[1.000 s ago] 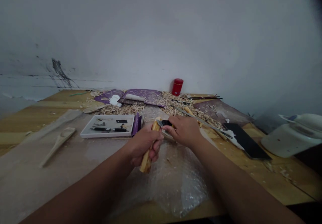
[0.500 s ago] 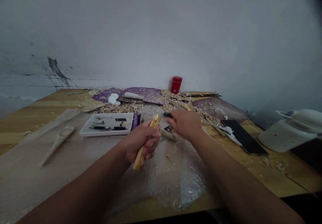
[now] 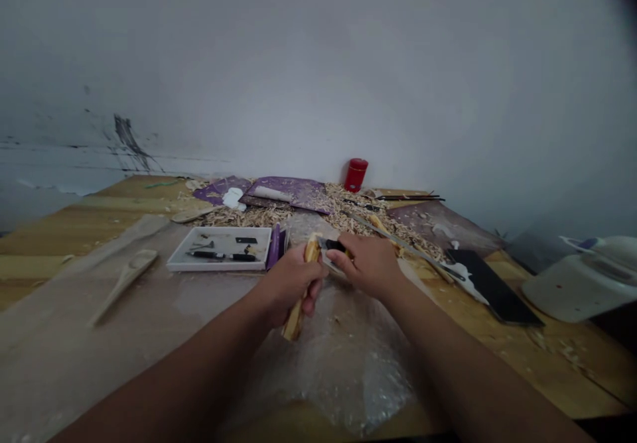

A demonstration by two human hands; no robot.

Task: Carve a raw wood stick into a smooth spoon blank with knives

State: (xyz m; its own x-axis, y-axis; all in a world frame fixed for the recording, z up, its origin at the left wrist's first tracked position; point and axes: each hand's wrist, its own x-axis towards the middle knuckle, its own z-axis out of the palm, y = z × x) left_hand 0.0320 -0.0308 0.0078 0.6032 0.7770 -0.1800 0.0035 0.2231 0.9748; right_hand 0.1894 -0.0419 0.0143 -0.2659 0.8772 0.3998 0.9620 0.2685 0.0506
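My left hand (image 3: 288,284) is wrapped round a pale wooden stick (image 3: 298,317) and holds it tilted above a sheet of bubble wrap (image 3: 348,357). The stick's top end (image 3: 312,249) pokes out past my fingers. My right hand (image 3: 368,265) is closed on a small carving knife (image 3: 332,245) with a dark handle. Its blade rests against the top of the stick.
A white tray (image 3: 219,258) of small tools lies left of my hands, with a purple case (image 3: 275,247) beside it. A wooden spoon (image 3: 122,285) lies further left. Wood shavings (image 3: 343,209), a red can (image 3: 356,174), a black slab (image 3: 490,285) and a white appliance (image 3: 587,277) stand around.
My right hand had swung the knife away from the stick to the far right; now it is back with the blade at the stick's top end.
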